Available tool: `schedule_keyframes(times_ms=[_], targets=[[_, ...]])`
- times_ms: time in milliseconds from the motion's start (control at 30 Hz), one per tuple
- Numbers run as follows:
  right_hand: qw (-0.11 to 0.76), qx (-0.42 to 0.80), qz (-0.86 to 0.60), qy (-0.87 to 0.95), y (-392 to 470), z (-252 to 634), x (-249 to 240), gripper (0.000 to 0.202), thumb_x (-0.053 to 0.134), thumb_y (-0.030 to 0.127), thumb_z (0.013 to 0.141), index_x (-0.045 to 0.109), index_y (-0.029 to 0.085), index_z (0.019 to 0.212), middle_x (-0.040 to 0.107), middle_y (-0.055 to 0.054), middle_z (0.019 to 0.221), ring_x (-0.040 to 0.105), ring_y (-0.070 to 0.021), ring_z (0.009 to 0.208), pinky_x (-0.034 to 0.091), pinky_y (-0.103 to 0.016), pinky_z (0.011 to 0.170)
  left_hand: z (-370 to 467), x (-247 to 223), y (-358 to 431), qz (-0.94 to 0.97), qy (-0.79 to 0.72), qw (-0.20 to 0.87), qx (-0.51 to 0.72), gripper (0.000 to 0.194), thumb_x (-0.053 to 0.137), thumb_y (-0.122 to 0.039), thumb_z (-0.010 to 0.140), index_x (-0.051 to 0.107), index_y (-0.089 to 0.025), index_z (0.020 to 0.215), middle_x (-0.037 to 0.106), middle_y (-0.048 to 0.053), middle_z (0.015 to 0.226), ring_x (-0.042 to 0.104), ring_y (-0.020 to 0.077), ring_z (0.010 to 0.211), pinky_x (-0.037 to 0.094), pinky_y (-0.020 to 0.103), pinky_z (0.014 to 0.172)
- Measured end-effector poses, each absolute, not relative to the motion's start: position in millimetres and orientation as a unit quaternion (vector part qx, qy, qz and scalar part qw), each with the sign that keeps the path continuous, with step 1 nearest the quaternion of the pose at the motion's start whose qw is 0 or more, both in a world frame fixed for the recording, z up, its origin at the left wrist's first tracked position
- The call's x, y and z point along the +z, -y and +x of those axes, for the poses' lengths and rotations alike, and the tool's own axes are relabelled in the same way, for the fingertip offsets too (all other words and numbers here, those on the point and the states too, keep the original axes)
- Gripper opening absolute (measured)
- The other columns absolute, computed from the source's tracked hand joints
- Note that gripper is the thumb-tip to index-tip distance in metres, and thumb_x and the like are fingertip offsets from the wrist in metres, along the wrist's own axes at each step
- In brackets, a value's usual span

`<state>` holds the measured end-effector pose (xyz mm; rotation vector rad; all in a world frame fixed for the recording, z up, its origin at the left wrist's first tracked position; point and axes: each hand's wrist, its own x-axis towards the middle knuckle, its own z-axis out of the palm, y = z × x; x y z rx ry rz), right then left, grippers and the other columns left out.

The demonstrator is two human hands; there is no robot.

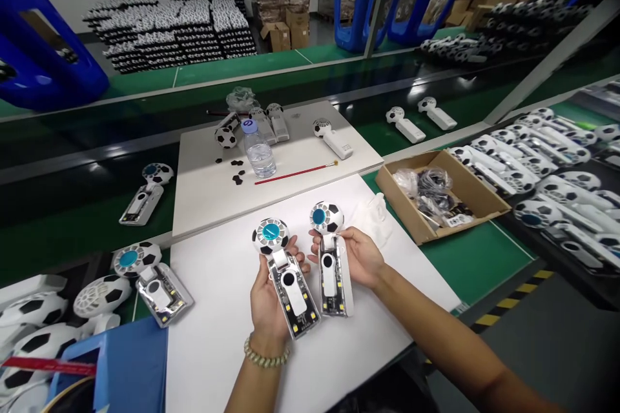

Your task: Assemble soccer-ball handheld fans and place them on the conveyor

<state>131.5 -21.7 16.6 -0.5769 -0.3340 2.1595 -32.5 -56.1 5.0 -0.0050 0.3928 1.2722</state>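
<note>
My left hand (269, 310), with a beaded bracelet at the wrist, is closed around a football-patterned handheld fan (294, 297). Its round head carries a blue disc, and its clear front shows a dark circuit board with yellow squares. In my right hand (361, 257) is a second such fan (333, 277), gripped from its right side. Both fans are held upright side by side, heads away from me, above the white work sheet (213, 335). Another fan (162, 293) of this kind lies at the sheet's left edge.
A water bottle (260, 153) and a red brush (295, 174) are on the white board (198, 187) ahead. To the right, a cardboard box (421, 222) holds bagged parts beside a tray of fans (537, 161). A blue bin (133, 368) stands at left.
</note>
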Motion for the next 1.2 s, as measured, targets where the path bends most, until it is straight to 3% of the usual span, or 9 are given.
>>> schedule_keyframes(times_ms=[133, 233, 333, 433, 600, 767, 900, 1000, 1200], targets=[[0.464, 0.849, -0.241, 0.083, 18.3, 132.6, 16.6, 0.027, 0.037, 0.026, 0.093, 0.056, 0.010, 0.103, 0.064, -0.010, 0.096, 0.061, -0.0172, 0.089, 0.049, -0.035, 0.089, -39.9, 1.9, 51.3, -0.009, -0.187, 0.770, 0.610, 0.037, 0.070, -0.040, 0.074, 0.063, -0.013, 0.098, 0.066, 0.003, 0.088, 0.063, 0.0199, 0.092, 0.053, 0.036, 0.084], [0.452, 0.862, -0.228, 0.028, 17.1, 132.9, 13.6, 0.026, 0.049, 0.037, 0.092, 0.058, 0.012, 0.092, 0.062, -0.005, 0.082, 0.061, -0.0111, 0.076, 0.053, -0.022, 0.074, -39.9, 1.7, 49.8, 0.065, -0.271, 0.736, 0.617, 0.051, 0.083, -0.047, 0.051, 0.064, -0.015, 0.085, 0.064, -0.002, 0.078, 0.064, 0.0167, 0.073, 0.058, 0.034, 0.068], [0.421, 0.875, -0.233, 0.043, 18.6, 132.2, 7.4, 0.027, 0.063, 0.040, 0.083, 0.057, 0.014, 0.080, 0.057, -0.001, 0.070, 0.059, -0.0105, 0.069, 0.052, -0.020, 0.062, -35.6, 4.1, 51.8, 0.146, -0.401, 0.682, 0.595, 0.056, 0.076, -0.056, 0.058, 0.064, -0.012, 0.092, 0.065, 0.001, 0.076, 0.062, 0.0134, 0.060, 0.055, 0.027, 0.055], [0.419, 0.857, -0.281, 0.104, 20.9, 131.1, 2.6, 0.025, 0.071, 0.035, 0.077, 0.059, 0.014, 0.083, 0.062, -0.003, 0.083, 0.062, -0.0159, 0.079, 0.056, -0.029, 0.069, -31.2, 7.4, 55.5, 0.187, -0.478, 0.650, 0.560, 0.048, 0.070, -0.051, 0.070, 0.063, -0.011, 0.097, 0.068, 0.005, 0.077, 0.065, 0.0151, 0.066, 0.055, 0.025, 0.060], [0.405, 0.834, -0.297, 0.228, 22.3, 132.0, 1.7, 0.018, 0.069, 0.026, 0.079, 0.062, 0.011, 0.087, 0.062, -0.003, 0.078, 0.060, -0.0121, 0.068, 0.055, -0.026, 0.064, -27.8, 8.6, 58.9, 0.272, -0.482, 0.643, 0.530, 0.042, 0.076, -0.034, 0.068, 0.063, -0.011, 0.101, 0.070, 0.008, 0.093, 0.066, 0.0162, 0.073, 0.054, 0.024, 0.063], [0.399, 0.804, -0.330, 0.292, 23.2, 133.2, 2.0, 0.023, 0.073, 0.028, 0.075, 0.062, 0.012, 0.088, 0.063, -0.003, 0.076, 0.061, -0.0125, 0.067, 0.054, -0.027, 0.065, -25.7, 4.0, 57.9, 0.288, -0.465, 0.641, 0.538, 0.043, 0.075, -0.033, 0.068, 0.063, -0.011, 0.103, 0.067, 0.012, 0.110, 0.068, 0.0185, 0.076, 0.055, 0.027, 0.065], [0.385, 0.757, -0.375, 0.372, 25.7, 132.9, 1.6, 0.029, 0.079, 0.027, 0.067, 0.062, 0.013, 0.086, 0.064, -0.002, 0.070, 0.060, -0.0119, 0.063, 0.050, -0.024, 0.062, -23.2, 6.9, 58.7, 0.315, -0.454, 0.614, 0.564, 0.045, 0.075, -0.030, 0.068, 0.061, -0.012, 0.106, 0.071, 0.010, 0.099, 0.068, 0.0207, 0.086, 0.054, 0.029, 0.075], [0.401, 0.679, -0.406, 0.462, 27.7, 132.8, 2.4, 0.027, 0.080, 0.028, 0.064, 0.066, 0.013, 0.081, 0.065, -0.002, 0.076, 0.061, -0.0138, 0.072, 0.049, -0.024, 0.069, -20.9, 10.0, 60.8, 0.348, -0.459, 0.571, 0.585, 0.045, 0.077, -0.027, 0.065, 0.062, -0.013, 0.105, 0.071, 0.009, 0.099, 0.065, 0.0207, 0.097, 0.051, 0.029, 0.085], [0.416, 0.594, -0.410, 0.553, 29.5, 133.5, 4.0, 0.028, 0.079, 0.028, 0.062, 0.069, 0.015, 0.085, 0.070, -0.005, 0.086, 0.064, -0.0228, 0.086, 0.051, -0.035, 0.080, -22.9, 3.4, 63.8, 0.390, -0.504, 0.496, 0.589, 0.035, 0.081, -0.029, 0.057, 0.068, -0.012, 0.085, 0.073, 0.009, 0.088, 0.067, 0.0242, 0.087, 0.052, 0.035, 0.082]])
